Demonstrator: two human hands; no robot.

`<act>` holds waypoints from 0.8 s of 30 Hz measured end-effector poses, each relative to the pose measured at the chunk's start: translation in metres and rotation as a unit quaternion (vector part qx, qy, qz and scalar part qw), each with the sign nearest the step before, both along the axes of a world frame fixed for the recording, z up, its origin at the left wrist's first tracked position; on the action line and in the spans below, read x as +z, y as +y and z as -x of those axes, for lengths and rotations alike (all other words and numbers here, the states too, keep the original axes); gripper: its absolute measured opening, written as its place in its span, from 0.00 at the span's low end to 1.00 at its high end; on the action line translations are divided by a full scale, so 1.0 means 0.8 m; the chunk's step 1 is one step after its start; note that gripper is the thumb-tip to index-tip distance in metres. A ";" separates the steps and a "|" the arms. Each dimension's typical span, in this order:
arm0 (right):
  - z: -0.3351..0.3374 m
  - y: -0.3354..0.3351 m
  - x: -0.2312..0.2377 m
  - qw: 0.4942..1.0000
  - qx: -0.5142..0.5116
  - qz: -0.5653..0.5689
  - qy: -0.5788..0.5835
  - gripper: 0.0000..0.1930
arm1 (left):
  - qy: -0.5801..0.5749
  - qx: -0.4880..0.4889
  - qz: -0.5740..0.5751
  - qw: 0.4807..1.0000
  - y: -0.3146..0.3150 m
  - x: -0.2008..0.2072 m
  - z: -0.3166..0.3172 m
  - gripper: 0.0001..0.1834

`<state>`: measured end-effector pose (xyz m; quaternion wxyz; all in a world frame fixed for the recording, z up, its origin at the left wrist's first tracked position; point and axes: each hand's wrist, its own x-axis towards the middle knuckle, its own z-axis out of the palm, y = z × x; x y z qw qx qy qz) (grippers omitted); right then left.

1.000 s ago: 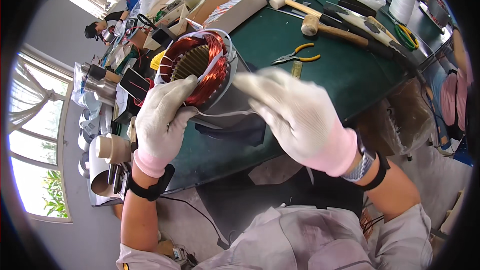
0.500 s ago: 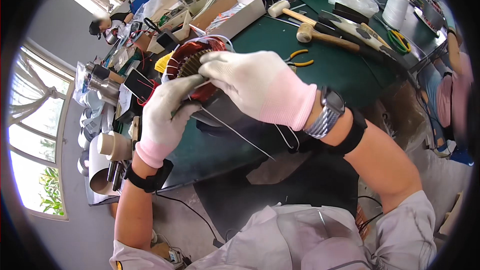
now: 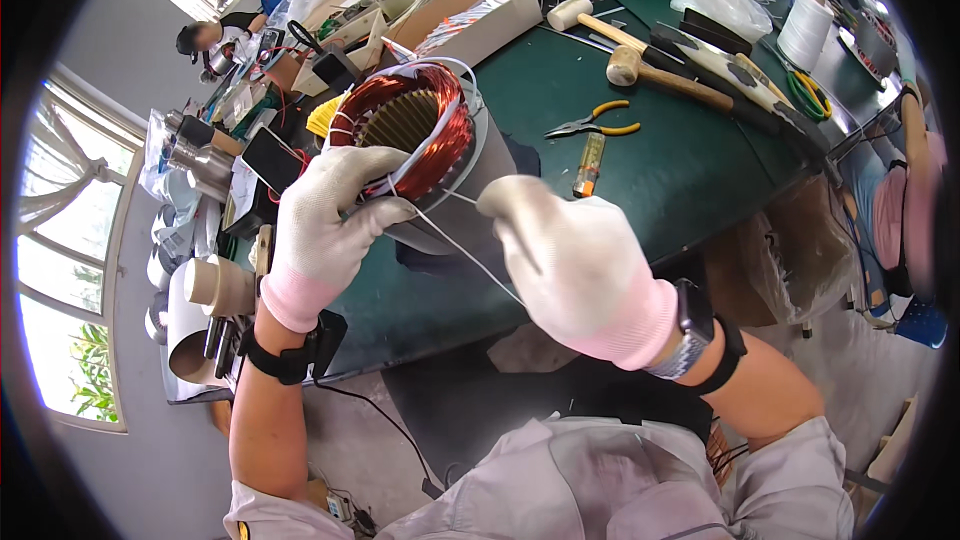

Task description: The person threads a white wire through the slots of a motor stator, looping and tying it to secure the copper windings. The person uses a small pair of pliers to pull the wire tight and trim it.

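Observation:
A motor stator (image 3: 440, 155) with copper windings stands in a grey cylindrical housing (image 3: 490, 165) on the bench. Its ribbed core shows inside the ring of wire. My left hand (image 3: 325, 220), in a white and pink glove, clasps the near left rim of the winding, thumb outside and fingers over the top. A thin white cord (image 3: 470, 255) loops at the winding by that thumb and trails toward the lower right. My right hand (image 3: 580, 265), gloved and slightly blurred, pinches another stretch of cord, drawn out from the winding. Its fingertips are partly hidden.
Pliers with yellow handles (image 3: 600, 125) and a small orange-capped tube (image 3: 590, 165) lie right of the stator. Beyond are mallets (image 3: 660, 75), a cardboard box (image 3: 500, 15) and a white thread spool (image 3: 800, 30). Cylinders (image 3: 205, 285) crowd the left edge. Other people sit farther off.
My right hand has left the winding and moved right and toward me, drawing cord with it. The stator's opening is now uncovered. My left hand stays at the near left rim.

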<state>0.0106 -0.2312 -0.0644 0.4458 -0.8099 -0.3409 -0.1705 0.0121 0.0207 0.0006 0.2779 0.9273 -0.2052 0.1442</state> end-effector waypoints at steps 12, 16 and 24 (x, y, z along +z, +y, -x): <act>-0.034 0.031 0.042 0.995 0.025 0.089 0.046 0.15 | 0.082 -0.143 -0.224 0.960 0.017 0.047 -0.036 0.27; -0.025 0.006 0.053 0.995 -0.014 -0.044 -0.084 0.24 | -0.067 -0.007 -0.179 0.982 -0.012 0.031 -0.016 0.45; -0.037 0.012 0.074 0.912 0.100 -0.167 0.362 0.09 | -0.104 -0.002 -0.020 0.994 -0.016 -0.007 0.004 0.57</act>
